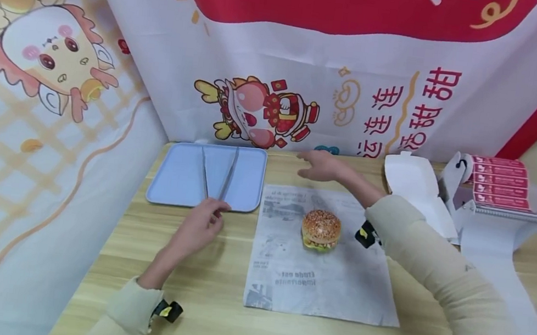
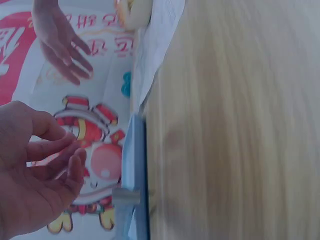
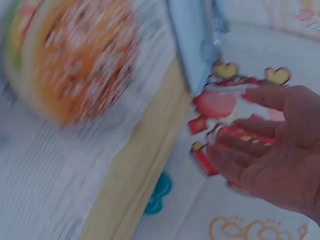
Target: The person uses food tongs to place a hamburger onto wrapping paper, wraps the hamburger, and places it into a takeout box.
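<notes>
Tongs [image 1: 229,175], splayed ends toward banner [image 1: 320,65], long axis likewise

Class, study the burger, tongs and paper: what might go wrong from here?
The tongs jut over the tray's rim beside the left grip; a bump might tip them off. The burger sits unwrapped on the paper; a tug could slide it. The right sleeve, close by, might brush it.

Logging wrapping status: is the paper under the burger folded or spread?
Spread: the paper lies flat, with the burger sitting uncovered on top.
</notes>
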The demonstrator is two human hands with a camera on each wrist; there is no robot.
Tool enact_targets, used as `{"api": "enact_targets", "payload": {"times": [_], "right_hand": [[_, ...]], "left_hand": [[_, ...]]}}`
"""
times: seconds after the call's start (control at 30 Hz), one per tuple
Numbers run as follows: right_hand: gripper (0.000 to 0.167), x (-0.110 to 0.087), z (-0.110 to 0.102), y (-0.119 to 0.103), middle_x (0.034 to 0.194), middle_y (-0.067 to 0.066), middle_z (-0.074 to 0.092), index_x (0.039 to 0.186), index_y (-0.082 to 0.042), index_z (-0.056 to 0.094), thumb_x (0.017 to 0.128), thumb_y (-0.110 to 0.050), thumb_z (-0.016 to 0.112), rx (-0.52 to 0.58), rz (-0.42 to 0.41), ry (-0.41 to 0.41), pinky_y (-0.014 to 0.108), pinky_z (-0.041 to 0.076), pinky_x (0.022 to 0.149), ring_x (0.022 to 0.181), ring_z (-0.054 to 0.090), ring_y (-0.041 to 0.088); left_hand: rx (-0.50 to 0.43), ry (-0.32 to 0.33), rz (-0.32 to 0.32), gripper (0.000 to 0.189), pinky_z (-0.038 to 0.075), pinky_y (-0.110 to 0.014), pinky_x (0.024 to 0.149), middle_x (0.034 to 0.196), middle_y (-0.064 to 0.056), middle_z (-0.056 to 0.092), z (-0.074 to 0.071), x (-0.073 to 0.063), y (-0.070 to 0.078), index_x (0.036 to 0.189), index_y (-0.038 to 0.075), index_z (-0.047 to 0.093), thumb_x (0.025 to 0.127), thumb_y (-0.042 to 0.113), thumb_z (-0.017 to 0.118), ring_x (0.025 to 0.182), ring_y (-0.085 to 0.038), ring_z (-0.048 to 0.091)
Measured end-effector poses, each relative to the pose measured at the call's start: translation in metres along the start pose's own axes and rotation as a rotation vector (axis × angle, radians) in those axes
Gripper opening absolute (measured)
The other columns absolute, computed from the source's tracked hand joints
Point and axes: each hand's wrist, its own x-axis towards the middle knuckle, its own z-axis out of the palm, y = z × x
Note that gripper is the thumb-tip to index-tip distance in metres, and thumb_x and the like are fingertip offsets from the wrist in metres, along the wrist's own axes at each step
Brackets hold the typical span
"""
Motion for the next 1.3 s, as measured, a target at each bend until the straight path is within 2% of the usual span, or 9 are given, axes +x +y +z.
{"api": "enact_targets", "payload": {"times": [0.17,0.33,0.4,0.57,0.73,0.9,1.1,1.23,1.3], "right_hand": [[0.059,0.022,0.010,0.034,0.150,0.023,0.047,0.154,-0.004,0.034,0.103,-0.026,0.054,-0.078,-0.038,-0.135,0.051,0.040,0.114,0.138,0.045,0.038],[0.059,0.045,0.024,0.053,0.141,0.018,0.057,0.151,-0.006,0.041,0.099,-0.026,0.060,-0.141,-0.047,-0.214,0.048,0.045,0.110,0.130,0.054,0.033],[0.057,0.051,0.029,0.056,0.136,0.016,0.061,0.148,-0.008,0.046,0.097,-0.027,0.064,-0.147,-0.045,-0.242,0.046,0.047,0.107,0.126,0.057,0.031],[0.043,0.060,0.040,0.056,0.127,0.011,0.065,0.130,-0.013,0.062,0.092,-0.029,0.072,-0.129,-0.067,-0.282,0.041,0.051,0.100,0.116,0.061,0.025],[0.011,0.062,0.043,0.057,0.090,0.002,0.060,0.092,-0.013,0.066,0.090,-0.019,0.074,-0.121,-0.143,-0.219,0.029,0.046,0.075,0.083,0.054,0.016],[0.020,0.057,0.041,0.063,0.078,0.000,0.047,0.080,-0.011,0.053,0.093,-0.011,0.068,-0.006,-0.241,-0.097,0.027,0.037,0.069,0.074,0.044,0.015],[0.020,0.045,0.038,0.064,0.076,0.002,0.041,0.083,-0.007,0.048,0.095,-0.007,0.065,0.113,-0.323,0.034,0.030,0.035,0.069,0.073,0.042,0.017],[0.009,0.038,0.040,0.064,0.085,0.004,0.056,0.094,-0.008,0.057,0.094,-0.008,0.066,0.129,-0.330,0.054,0.031,0.047,0.074,0.082,0.056,0.017],[0.013,0.036,0.041,0.064,0.096,0.005,0.066,0.104,-0.009,0.063,0.092,-0.008,0.069,0.077,-0.323,0.050,0.034,0.054,0.080,0.090,0.063,0.019]], "left_hand": [[0.002,-0.121,-0.113,0.031,0.059,-0.032,0.075,0.105,-0.013,0.069,0.029,0.006,0.013,0.124,-0.005,0.061,0.096,0.008,0.058,0.089,-0.021,0.068],[0.040,-0.169,-0.133,0.015,0.044,-0.023,0.053,0.081,-0.007,0.058,0.053,0.014,0.019,0.102,-0.002,0.061,0.095,0.011,0.061,0.065,-0.014,0.052],[0.032,-0.180,-0.138,0.013,0.038,-0.023,0.050,0.077,-0.006,0.051,0.058,0.016,0.023,0.099,0.000,0.059,0.094,0.012,0.062,0.062,-0.014,0.046],[-0.035,-0.175,-0.219,0.042,0.043,-0.022,0.054,0.091,-0.008,0.056,0.067,0.020,0.029,0.130,-0.007,0.052,0.094,0.012,0.064,0.069,-0.012,0.050],[-0.181,-0.131,-0.271,0.057,0.052,-0.023,0.065,0.108,-0.014,0.064,0.076,0.022,0.028,0.141,-0.010,0.042,0.092,0.009,0.065,0.081,-0.014,0.062],[-0.282,-0.101,-0.297,0.067,0.056,-0.024,0.067,0.105,-0.015,0.071,0.083,0.024,0.028,0.143,-0.007,0.039,0.090,0.014,0.072,0.081,-0.016,0.068],[-0.168,-0.062,-0.270,0.040,0.050,-0.027,0.061,0.087,-0.011,0.069,0.088,0.036,0.027,0.111,0.001,0.064,0.084,0.027,0.079,0.072,-0.018,0.061],[-0.042,-0.074,-0.171,0.037,0.057,-0.033,0.069,0.097,-0.013,0.075,0.091,0.045,0.022,0.115,0.004,0.070,0.086,0.025,0.077,0.083,-0.024,0.070],[0.030,-0.093,-0.109,0.033,0.058,-0.036,0.073,0.101,-0.013,0.076,0.090,0.048,0.021,0.117,0.004,0.070,0.088,0.022,0.073,0.087,-0.025,0.072]]}}
